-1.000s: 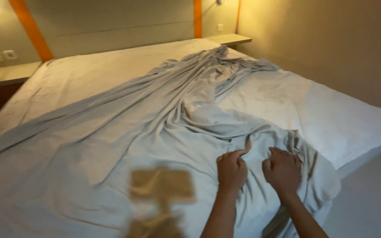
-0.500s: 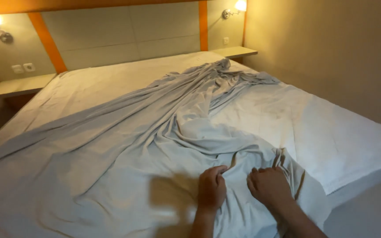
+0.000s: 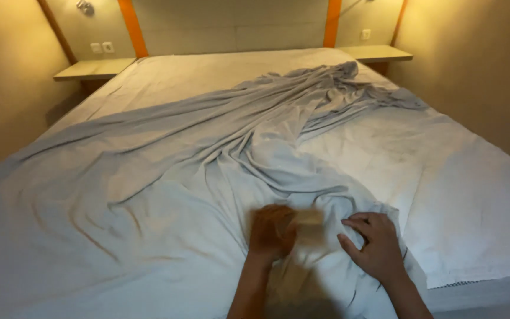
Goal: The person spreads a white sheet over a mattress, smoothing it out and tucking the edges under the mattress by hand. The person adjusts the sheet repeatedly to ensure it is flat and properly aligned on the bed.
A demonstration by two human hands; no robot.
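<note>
— Where does the sheet (image 3: 208,177) lie from the hands?

— Straight ahead of them. It is bunched into a long ridge that runs from the near edge of the bed (image 3: 473,195) diagonally away toward the far right shelf (image 3: 379,54).

— Which hand is nearer the ridge?

— Both sit at its near end. The left hand (image 3: 273,230) is blurred and looks closed on a fold, though I cannot tell for sure. The right hand (image 3: 373,245), just beside it, has curled fingers pressing on the cloth.

— And the mattress?

— Bare to the right of the ridge.
</note>
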